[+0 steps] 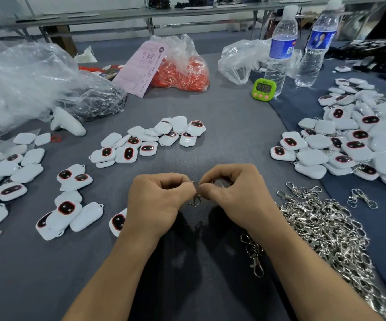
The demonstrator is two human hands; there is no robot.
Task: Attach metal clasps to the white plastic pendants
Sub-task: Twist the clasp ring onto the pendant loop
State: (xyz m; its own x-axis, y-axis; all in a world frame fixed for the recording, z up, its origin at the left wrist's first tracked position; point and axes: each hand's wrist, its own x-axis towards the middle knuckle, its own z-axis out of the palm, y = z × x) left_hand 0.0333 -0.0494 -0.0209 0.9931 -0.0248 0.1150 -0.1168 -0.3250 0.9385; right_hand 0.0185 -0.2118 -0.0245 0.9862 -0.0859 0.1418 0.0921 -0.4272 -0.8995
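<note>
Item 1, nearest: my left hand point(155, 200) and my right hand point(233, 193), knuckles up, fingertips meeting just above the table point(222, 140). Both pinch one small metal clasp point(194, 200) with curled fingers, and its hook hangs below the pinch. I cannot tell whether a pendant is tucked under my right fingers.

Item 2: heap of loose clasps point(321, 225), beside my right forearm, with a few strays around it. Large stock, unused.

Item 3: right pile of pendants point(349, 144), well off to my right, stacked thick. Bits of chain show among them, so I judge these finished.

Item 4: middle cluster of pendants point(145, 140), beyond my hands. No metal visible on them; judged waiting.

Item 5: left scatter of pendants point(67, 212), mostly bare. One at the far left edge shows a chain, and one lies half hidden behind my left wrist.

Standing: a fair share looks done, going by the right pile. The piece in hand is mid-join. The bare pendants and the clasp heap suggest plenty is left.
</note>
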